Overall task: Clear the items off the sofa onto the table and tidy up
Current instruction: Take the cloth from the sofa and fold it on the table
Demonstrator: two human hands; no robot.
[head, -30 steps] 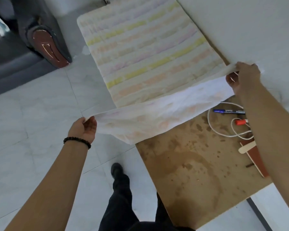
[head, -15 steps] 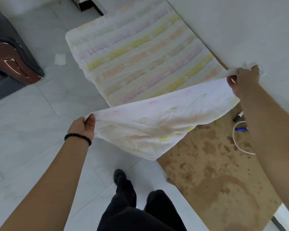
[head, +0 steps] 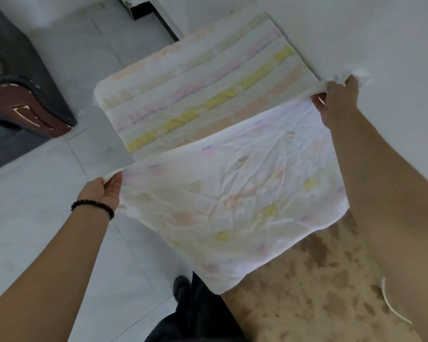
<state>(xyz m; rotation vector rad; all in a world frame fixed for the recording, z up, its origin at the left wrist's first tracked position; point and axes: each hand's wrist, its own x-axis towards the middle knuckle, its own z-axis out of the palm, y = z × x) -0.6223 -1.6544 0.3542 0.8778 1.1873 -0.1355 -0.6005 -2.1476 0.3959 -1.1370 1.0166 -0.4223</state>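
Note:
A pale striped cloth [head: 203,95] with pink, yellow and peach bands lies over the far part of a stained brown table [head: 314,297]. Its near half is lifted and folded back, so the white crumpled underside [head: 235,206] faces me. My left hand [head: 103,191], with a black bead bracelet on the wrist, pinches the cloth's left corner. My right hand [head: 336,101] grips the opposite corner near the white wall. The cloth hangs stretched between both hands above the tabletop.
A dark grey sofa with a glossy brown armrest [head: 27,112] stands at the left. A white cable [head: 391,307] lies on the table under my right forearm. My dark trousers and shoe [head: 183,287] are on the white tiled floor by the table's edge.
Both hands have carried the cloth's near edge up and further back, so more underside shows. The lifted flap and my arm now hide the pens and most of the cable.

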